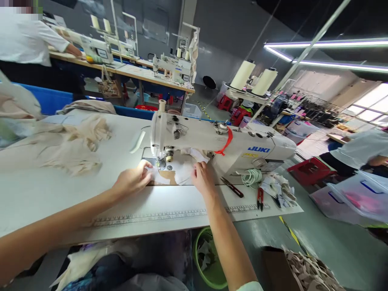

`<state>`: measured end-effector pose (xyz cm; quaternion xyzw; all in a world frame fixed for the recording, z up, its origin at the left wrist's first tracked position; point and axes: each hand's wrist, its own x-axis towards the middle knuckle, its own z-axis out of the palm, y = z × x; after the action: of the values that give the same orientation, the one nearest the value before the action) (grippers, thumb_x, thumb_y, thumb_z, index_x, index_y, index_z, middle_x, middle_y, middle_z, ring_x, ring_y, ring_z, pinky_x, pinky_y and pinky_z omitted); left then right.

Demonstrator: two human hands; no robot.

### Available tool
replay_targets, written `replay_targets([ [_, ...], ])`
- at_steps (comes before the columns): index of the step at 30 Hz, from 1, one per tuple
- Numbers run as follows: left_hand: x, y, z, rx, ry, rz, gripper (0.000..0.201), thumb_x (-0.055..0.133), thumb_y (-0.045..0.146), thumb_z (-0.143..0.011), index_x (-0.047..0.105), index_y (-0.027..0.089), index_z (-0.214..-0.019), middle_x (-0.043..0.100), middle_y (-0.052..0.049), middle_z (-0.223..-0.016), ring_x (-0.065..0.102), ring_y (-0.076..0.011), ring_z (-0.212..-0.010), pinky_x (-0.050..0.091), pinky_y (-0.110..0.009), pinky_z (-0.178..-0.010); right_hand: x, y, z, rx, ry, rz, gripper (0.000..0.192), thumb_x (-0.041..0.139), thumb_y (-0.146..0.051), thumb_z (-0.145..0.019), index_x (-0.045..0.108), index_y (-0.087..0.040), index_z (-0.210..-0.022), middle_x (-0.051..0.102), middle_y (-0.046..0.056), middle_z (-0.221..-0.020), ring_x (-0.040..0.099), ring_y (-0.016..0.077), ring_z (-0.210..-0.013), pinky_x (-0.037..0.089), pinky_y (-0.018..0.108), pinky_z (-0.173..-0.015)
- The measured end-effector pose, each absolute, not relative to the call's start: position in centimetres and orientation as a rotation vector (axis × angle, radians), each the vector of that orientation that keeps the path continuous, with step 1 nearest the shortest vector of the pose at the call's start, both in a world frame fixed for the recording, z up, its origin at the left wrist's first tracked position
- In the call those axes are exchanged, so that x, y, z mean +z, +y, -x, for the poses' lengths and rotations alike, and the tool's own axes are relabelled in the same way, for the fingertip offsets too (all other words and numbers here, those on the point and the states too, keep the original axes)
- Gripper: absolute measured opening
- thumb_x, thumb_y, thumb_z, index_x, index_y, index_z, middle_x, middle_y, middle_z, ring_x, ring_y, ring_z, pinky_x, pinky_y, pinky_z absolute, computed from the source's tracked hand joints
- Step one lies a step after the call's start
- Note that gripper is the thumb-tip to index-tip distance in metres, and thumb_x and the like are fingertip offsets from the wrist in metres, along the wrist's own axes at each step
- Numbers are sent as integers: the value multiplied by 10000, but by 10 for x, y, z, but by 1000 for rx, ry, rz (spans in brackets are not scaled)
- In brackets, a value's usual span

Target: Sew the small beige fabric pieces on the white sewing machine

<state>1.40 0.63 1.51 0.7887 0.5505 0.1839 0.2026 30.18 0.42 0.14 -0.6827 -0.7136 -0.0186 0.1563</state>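
Observation:
A white JUKI sewing machine [194, 131] stands on the table before me, a red strip tied round its arm. Just left of the needle, my left hand [135, 178] has its fingers closed on the edge of a white fabric piece [162, 178]. The piece lies at the presser foot [160, 162]. To the right, under the machine arm, my right hand [202, 176] pinches a white fabric strip [198, 155]. I cannot tell whether the two are one piece. A brown patch shows between the hands.
Thread snips [232, 187], a second red-handled pair [260, 199], a mint cord coil [251, 177] and fabric scraps [277, 188] lie right. Beige fabric [72, 141] is heaped left. A printed ruler [145, 217] runs along the front edge. Below sits a green bin [209, 279]. Other people work nearby.

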Motion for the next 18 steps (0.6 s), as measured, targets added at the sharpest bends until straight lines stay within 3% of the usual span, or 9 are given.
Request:
replay_targets([
  [5,32,7,21,244,1907,-2222,383,408,322,-989,482,171,-1334,761,-86,-987,724,-302,-991,431,-339,-706,-8,10,-311,-60,-2028,1894,203,515,-108,-953,664,-153,-1084,653,143,-1169,668,226,-973,496,308,-777],
  [10,35,9,43,166,1925,-2235,527,476,449,-970,487,151,-1404,749,-102,-929,720,-349,-942,489,-396,-784,-19,15,-324,-195,-1977,1728,206,498,-141,-923,661,-157,-1048,674,152,-1091,673,247,-950,504,327,-764],
  [12,37,12,65,281,1891,-2240,490,472,490,-952,558,180,-1322,739,-89,-980,708,-301,-877,487,-360,-754,-20,15,-326,-305,-1917,1681,225,478,-185,-932,654,-174,-1071,676,149,-1095,667,253,-950,489,319,-714],
  [15,42,28,113,509,1858,-2293,365,400,435,-956,661,194,-1038,715,-89,-1081,671,-237,-861,458,-313,-743,-19,13,-323,-408,-1869,1614,255,429,-219,-952,648,-186,-1080,682,133,-1054,666,233,-907,468,296,-668],
  [18,43,50,155,542,1745,-2412,301,431,383,-917,664,196,-883,715,-90,-1024,619,-269,-997,422,-312,-769,-19,12,-316,-474,-1858,1549,264,408,-220,-965,656,-193,-1050,691,110,-990,650,197,-806,431,266,-608],
])
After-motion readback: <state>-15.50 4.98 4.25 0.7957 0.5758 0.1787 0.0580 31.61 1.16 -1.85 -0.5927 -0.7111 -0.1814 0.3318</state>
